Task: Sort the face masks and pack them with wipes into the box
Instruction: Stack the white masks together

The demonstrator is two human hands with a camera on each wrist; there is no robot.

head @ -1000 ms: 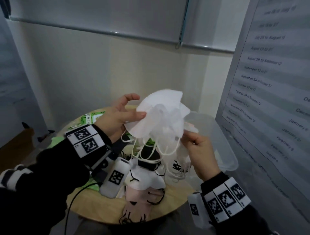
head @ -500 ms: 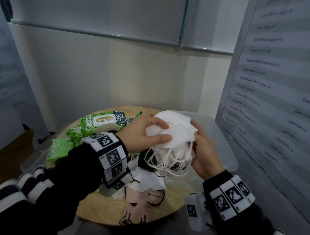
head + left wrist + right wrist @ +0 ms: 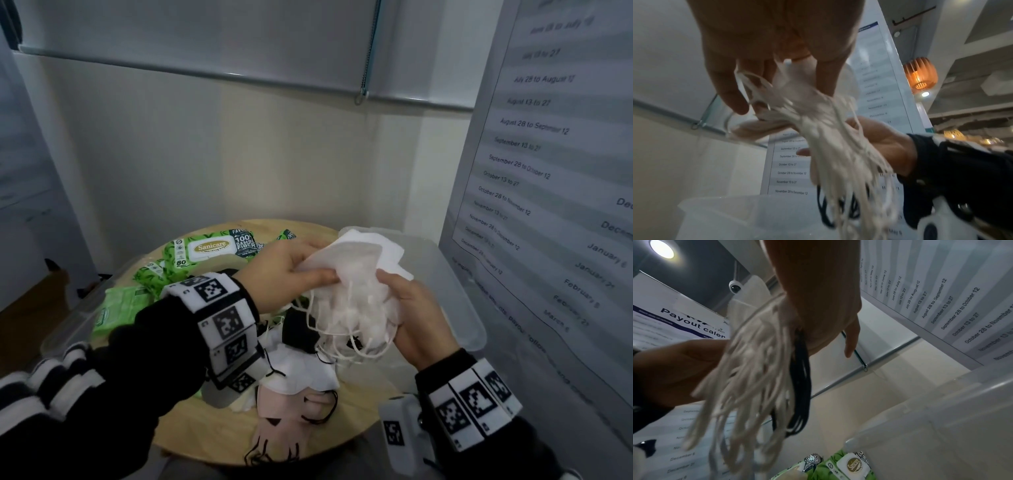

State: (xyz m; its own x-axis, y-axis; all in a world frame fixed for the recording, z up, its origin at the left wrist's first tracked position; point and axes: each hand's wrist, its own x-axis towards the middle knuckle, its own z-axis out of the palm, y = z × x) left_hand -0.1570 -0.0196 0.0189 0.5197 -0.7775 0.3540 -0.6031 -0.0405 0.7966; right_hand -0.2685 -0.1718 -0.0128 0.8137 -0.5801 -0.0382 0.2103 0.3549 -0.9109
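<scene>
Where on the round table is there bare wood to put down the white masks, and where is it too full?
Bare wood shows on the near right part of the round table, between the pink mask and the clear box. The left and far side is crowded with green wipes packs, and loose masks fill the middle.

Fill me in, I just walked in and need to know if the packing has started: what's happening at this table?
A person holds a stack of white face masks in both hands, left hand gripping the top, right hand the side, ear loops dangling. They hold it just above the clear plastic box. More masks and green wipe packs lie on the round table.
</scene>
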